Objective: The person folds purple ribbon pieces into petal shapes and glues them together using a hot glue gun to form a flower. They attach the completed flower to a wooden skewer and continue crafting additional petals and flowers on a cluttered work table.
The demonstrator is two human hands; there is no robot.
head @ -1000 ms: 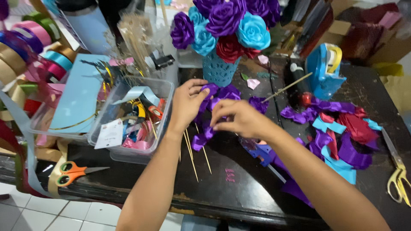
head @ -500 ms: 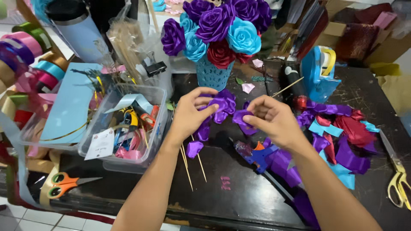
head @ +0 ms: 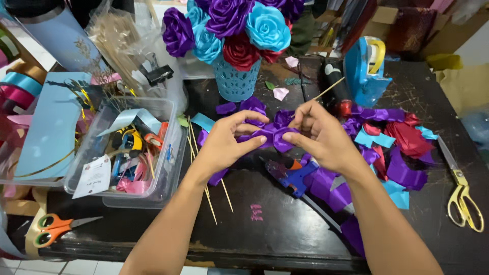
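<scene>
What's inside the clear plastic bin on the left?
The clear plastic bin holds a light blue ribbon strip, a white card, pink ribbon and small tools. Whatever lies beneath that jumble is covered.

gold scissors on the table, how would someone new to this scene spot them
Start at the dark worktable and go to its far right edge, beyond the heap of cut ribbon scraps. The gold scissors lie there alone, all metal with yellow-gold handles, unlike the orange-handled scissors at the left.

Purple satin ribbon (head: 267,133) in my fingers (head: 254,144). Dark scuffed wooden surface (head: 265,234). Turquoise lattice vase (head: 235,81); purple, sky-blue, red ribbon roses (head: 229,25). Gold-handled scissors (head: 461,188); orange-handled scissors (head: 58,227).
</scene>
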